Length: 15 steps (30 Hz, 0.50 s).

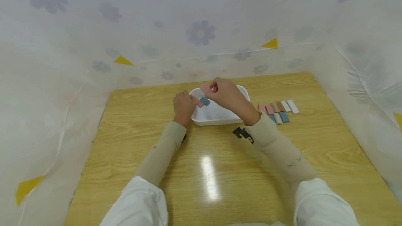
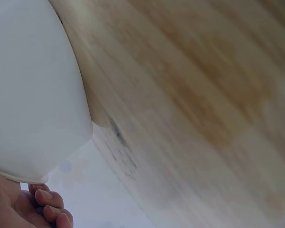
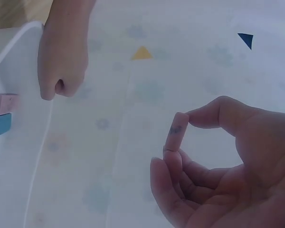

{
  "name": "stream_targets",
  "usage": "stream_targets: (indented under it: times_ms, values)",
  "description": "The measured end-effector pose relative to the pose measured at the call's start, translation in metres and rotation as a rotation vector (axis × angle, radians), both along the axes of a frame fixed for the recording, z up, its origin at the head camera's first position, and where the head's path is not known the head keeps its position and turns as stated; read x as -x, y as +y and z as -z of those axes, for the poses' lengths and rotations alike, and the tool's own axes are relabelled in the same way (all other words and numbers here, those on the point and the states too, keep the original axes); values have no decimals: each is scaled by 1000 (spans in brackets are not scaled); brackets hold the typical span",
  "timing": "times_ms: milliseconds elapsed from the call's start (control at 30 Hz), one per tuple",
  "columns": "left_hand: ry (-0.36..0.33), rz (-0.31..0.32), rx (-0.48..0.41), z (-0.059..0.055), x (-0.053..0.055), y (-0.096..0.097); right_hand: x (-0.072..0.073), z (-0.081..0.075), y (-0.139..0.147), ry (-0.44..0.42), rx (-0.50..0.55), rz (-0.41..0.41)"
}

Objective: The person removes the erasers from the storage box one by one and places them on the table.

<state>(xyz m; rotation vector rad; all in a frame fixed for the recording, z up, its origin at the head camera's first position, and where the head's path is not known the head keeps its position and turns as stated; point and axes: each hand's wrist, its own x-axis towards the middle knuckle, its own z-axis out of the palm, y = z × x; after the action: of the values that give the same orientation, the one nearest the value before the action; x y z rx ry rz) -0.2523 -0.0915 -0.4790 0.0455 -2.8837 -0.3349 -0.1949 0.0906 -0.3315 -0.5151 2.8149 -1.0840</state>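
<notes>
A white plastic tray (image 1: 216, 122) sits toward the far side of the table. My left hand (image 1: 184, 106) grips its left rim, the fingers curled beneath the edge in the left wrist view. Between thumb and fingers, my right hand (image 1: 228, 95) pinches a small pink block (image 3: 176, 132) above the tray. A dark mark shows on the narrow face of that block. Inside the tray, near the left hand, lie another pink block (image 1: 200, 103) and a blue block (image 1: 205, 100), side by side and touching.
Right of the tray, several small blocks lie in two rows, among them a white block (image 1: 293, 106) and a blue block (image 1: 284, 117). The wooden table (image 1: 135, 114) meets a flowered curtain (image 1: 176, 67) at the back and sides. Yellow triangles (image 1: 123, 60) mark the curtain.
</notes>
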Motion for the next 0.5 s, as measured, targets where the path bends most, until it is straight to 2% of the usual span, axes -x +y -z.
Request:
stream_targets:
  times_ms: [167,500]
  values:
    - [-14,-6,0,-3,0,2,-2,-1,8,-10,-10,-5]
    - [-60,-16,-22,-6,0,0,5,25,48,-71,-90,68]
